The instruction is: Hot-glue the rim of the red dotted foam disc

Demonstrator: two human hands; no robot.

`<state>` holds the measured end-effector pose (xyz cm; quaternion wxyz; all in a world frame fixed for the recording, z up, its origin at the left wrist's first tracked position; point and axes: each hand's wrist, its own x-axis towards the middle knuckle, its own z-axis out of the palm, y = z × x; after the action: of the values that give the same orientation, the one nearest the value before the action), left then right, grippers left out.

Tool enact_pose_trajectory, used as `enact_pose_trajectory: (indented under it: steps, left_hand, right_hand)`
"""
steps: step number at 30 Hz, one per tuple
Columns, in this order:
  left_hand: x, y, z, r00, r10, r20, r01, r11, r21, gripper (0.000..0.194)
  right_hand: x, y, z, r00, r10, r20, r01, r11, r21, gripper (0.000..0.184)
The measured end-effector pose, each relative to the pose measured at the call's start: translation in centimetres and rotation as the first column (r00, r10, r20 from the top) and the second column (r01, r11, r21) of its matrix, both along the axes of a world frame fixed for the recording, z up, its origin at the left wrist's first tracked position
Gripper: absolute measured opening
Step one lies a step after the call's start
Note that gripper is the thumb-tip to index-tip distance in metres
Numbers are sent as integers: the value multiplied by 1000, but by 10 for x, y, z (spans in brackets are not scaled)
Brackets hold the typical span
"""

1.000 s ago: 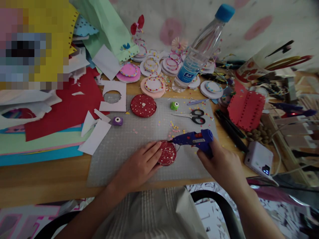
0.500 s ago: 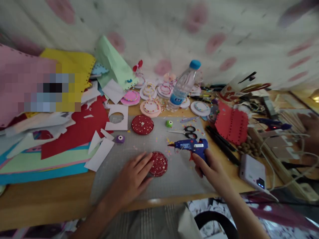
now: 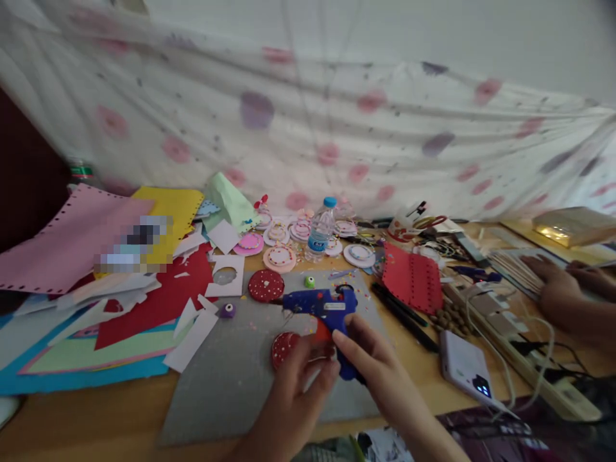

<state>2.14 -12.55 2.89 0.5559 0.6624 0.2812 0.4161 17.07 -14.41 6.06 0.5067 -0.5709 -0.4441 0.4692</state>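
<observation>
My right hand (image 3: 378,362) grips a blue hot glue gun (image 3: 312,301) by its handle, the nozzle pointing left over the grey cutting mat (image 3: 216,385). Close beside the orange trigger, my left hand (image 3: 301,391) has its thumb and fingers curled together; whatever is between them is too hidden to name. Partly behind my left fingers lies a small dark red disc (image 3: 283,350) with white specks. A larger red speckled disc (image 3: 266,285) rests just beyond the nozzle. Purple (image 3: 228,310) and green (image 3: 310,281) little craft punches sit on the mat.
A water bottle (image 3: 319,237) stands at the back among several beaded paper rounds (image 3: 280,256). Coloured paper sheets (image 3: 158,308) heap at left. On the right are black pens (image 3: 404,314), a power bank (image 3: 464,366), a power strip (image 3: 520,359) and another person's hands (image 3: 563,282).
My left hand has moved right, off the small disc to beside the glue gun, and its fingers have closed. The glue gun has shifted left across the mat. The view has tilted up.
</observation>
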Motion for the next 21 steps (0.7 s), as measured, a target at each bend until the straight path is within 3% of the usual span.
enact_pose_trajectory:
  steps: [5,8,10,12,13,14,15,16,18,21]
  left_hand:
    - [25,-5,-1,1000,-5,-11,4,997,-79,45]
    - [30,-8,5,999,16,36,-8,978,-207,47]
    - [32,-8,12,995,68,72,-39,940,-340,45]
    - [31,-5,20,987,142,79,-91,884,-459,43]
    - [29,-3,22,981,174,79,-112,858,-501,43]
    - [26,-1,23,977,197,82,-124,837,-532,43]
    - [23,2,23,973,212,88,-129,821,-556,44]
    - [19,4,21,971,221,95,-128,808,-576,44]
    - [10,9,14,967,230,111,-117,786,-607,42]
    - [-2,13,1,962,232,143,-92,771,-631,38]
  right_hand:
    - [-5,-10,0,998,1,56,-3,1000,22,29]
    - [5,-13,3,996,16,86,-22,998,67,30]
    - [23,-9,10,986,117,115,-128,987,95,32]
    - [55,4,19,951,236,202,-247,968,36,33]
    - [77,15,23,935,199,294,-211,977,10,31]
    - [101,29,26,900,94,425,-120,992,34,30]
    - [128,45,28,810,-20,586,-34,996,81,30]
    - [156,63,29,656,-155,739,73,987,143,27]
    - [210,100,31,513,-270,815,206,960,188,21]
    - [275,144,33,312,-333,890,310,921,236,22]
